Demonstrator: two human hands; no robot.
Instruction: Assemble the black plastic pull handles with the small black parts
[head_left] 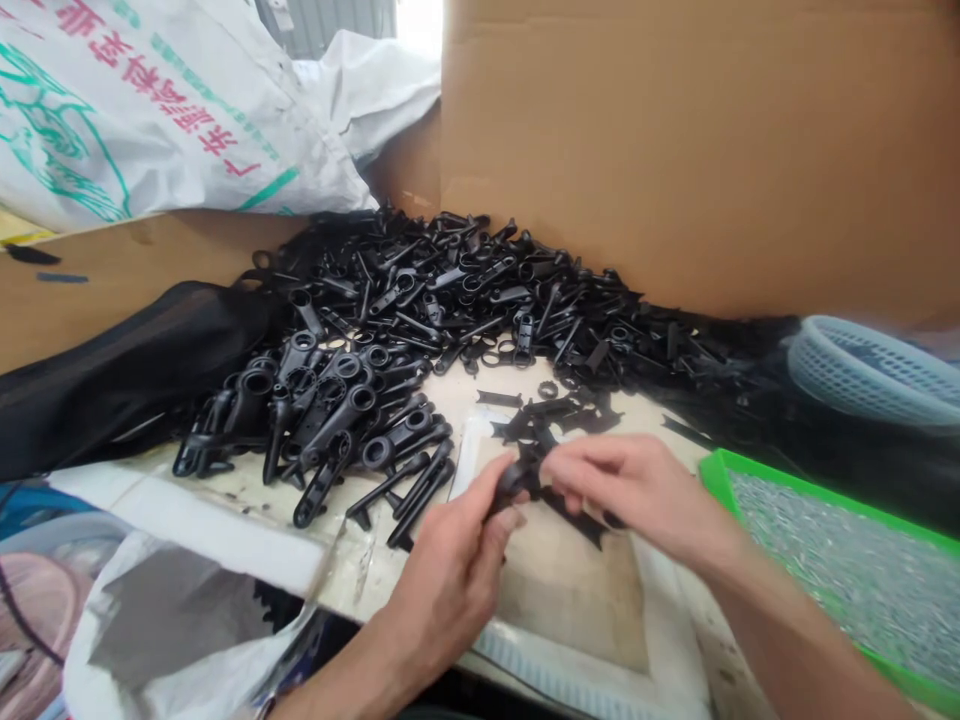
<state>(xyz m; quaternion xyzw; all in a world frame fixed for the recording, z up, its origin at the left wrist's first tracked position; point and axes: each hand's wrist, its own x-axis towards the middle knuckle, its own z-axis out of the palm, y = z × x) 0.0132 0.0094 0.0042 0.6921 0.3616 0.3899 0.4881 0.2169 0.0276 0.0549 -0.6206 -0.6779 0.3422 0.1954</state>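
My left hand [457, 560] is closed around a black plastic part with a rounded end [513, 484], held above the front of the table. My right hand [645, 490] meets it from the right, thumb and fingers pinched at the part's edge. Whatever lies in that pinch is hidden by the fingers. Flat black plastic pieces with notched ends [574, 515] lie just below and behind both hands on a worn board [600, 610]. A small black toothed ring [548, 389] rests behind them.
Black ring-ended plastic parts [330, 400] are heaped at left and back, against a cardboard wall [697, 150]. On the right stand a green tray [724, 490] of small metal pieces and a blue-grey basket [870, 370]. An open white sack [97, 640] is at lower left.
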